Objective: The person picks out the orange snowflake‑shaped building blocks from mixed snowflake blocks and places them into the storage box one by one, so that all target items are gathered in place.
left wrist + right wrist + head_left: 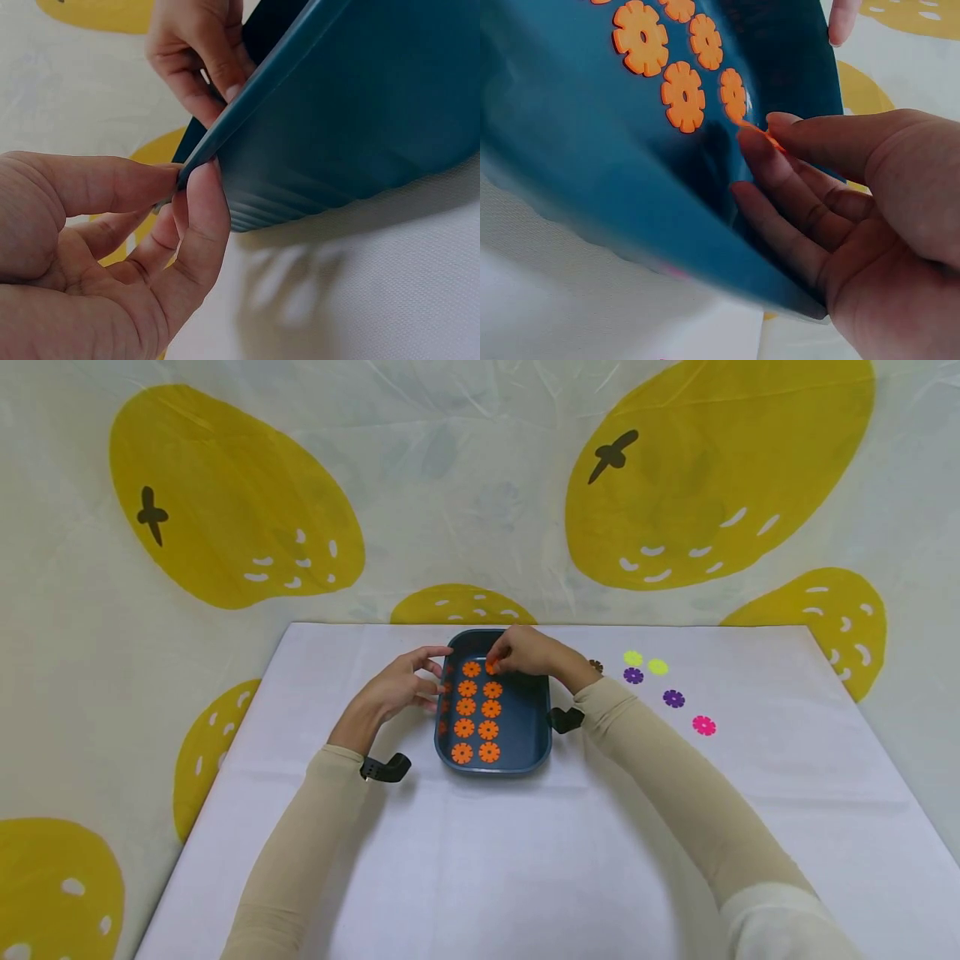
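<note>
A dark blue rectangular tray (pixel 525 727) stands on the table, with orange flower-shaped discs (pixel 465 707) lying in two columns on its floor. My left hand (pixel 405 682) is at the tray's left side; in the left wrist view its thumb and fingers pinch the rim (pixel 247 97). Over the far part of the tray, my right hand (pixel 528 651) reaches in from the right. Its thumb and index finger pinch an orange notched disc (pixel 757 131) on edge, close beside the far end of the columns. Other fingers of that hand hang inside the tray wall.
Right of the tray lie loose discs: a brown one (pixel 596 666) partly behind the right wrist, yellow ones (pixel 633 657), purple ones (pixel 673 698) and a pink one (pixel 703 725). A white cloth (pixel 480 860) covers the table. Behind hangs a fruit-patterned curtain (pixel 465 485).
</note>
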Available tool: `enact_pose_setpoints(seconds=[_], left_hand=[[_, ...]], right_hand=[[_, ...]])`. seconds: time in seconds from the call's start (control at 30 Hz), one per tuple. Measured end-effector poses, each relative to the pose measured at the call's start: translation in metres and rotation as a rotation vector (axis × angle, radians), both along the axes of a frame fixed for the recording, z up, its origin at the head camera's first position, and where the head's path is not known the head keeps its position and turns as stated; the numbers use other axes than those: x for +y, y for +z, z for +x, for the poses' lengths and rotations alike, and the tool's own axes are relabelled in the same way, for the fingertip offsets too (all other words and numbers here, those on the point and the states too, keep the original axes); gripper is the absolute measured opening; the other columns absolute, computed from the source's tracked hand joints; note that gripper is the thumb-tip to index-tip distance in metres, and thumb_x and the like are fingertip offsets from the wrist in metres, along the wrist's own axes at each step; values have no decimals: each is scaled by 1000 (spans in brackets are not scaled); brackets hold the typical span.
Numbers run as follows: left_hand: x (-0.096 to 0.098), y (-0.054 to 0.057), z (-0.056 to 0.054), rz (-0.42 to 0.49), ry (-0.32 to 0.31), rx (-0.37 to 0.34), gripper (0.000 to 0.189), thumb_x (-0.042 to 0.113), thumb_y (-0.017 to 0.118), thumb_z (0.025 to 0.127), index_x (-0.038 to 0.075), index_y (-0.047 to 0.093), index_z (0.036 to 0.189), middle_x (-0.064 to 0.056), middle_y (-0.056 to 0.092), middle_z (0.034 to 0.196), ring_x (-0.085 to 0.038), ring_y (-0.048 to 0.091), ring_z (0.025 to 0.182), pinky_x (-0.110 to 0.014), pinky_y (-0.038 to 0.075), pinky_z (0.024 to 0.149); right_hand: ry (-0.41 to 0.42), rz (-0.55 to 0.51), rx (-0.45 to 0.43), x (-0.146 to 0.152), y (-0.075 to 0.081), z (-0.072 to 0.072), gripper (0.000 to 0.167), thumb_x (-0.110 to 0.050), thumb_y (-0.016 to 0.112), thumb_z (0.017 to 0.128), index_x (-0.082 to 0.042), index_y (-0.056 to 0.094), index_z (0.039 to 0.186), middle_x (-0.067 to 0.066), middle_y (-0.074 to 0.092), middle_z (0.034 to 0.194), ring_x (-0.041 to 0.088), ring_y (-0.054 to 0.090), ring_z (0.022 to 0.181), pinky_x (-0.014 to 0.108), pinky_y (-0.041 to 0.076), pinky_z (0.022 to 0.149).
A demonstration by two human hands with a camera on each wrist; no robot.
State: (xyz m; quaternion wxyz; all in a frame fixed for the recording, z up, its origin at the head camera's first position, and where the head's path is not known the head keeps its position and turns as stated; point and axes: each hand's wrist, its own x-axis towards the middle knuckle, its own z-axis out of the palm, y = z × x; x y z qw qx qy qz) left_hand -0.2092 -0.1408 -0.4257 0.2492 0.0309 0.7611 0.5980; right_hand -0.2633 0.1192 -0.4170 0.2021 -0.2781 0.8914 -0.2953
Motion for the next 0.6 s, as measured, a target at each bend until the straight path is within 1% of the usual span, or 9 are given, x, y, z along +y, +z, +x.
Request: enact_pose_setpoints(seconds=[0.23,0.43,0.5,0.6], left_hand=[[2,-1,0,9,4,1,76,-15,57,87,16,42,154,-13,45,118,-27,59,97,-35,59,69],[2,-2,-2,6,7,-2,75,-14,58,87,18,43,153,-13,45,119,-28,60,99,-36,60,70],[1,-2,-2,2,9,-3,74,-14,58,87,18,44,153,-13,45,119,-28,60,100,-35,60,70],[1,-1,-2,-3,15,-9,74,-14,58,88,20,45,152,-14,46,120,-29,61,101,-35,60,69]], right_hand=[[20,77,-4,1,5,2,35,-8,67,96,2,66,130,17,70,123,26,67,109,42,54,97],[44,161,64,4,16,5,38,-11,67,97,0,64,133,18,65,131,29,63,116,44,51,101],[43,166,75,7,20,6,37,-11,66,97,0,64,133,17,64,132,29,62,116,44,51,101],[45,141,80,11,26,9,37,-12,65,98,0,64,133,16,64,133,29,62,117,44,52,101]])
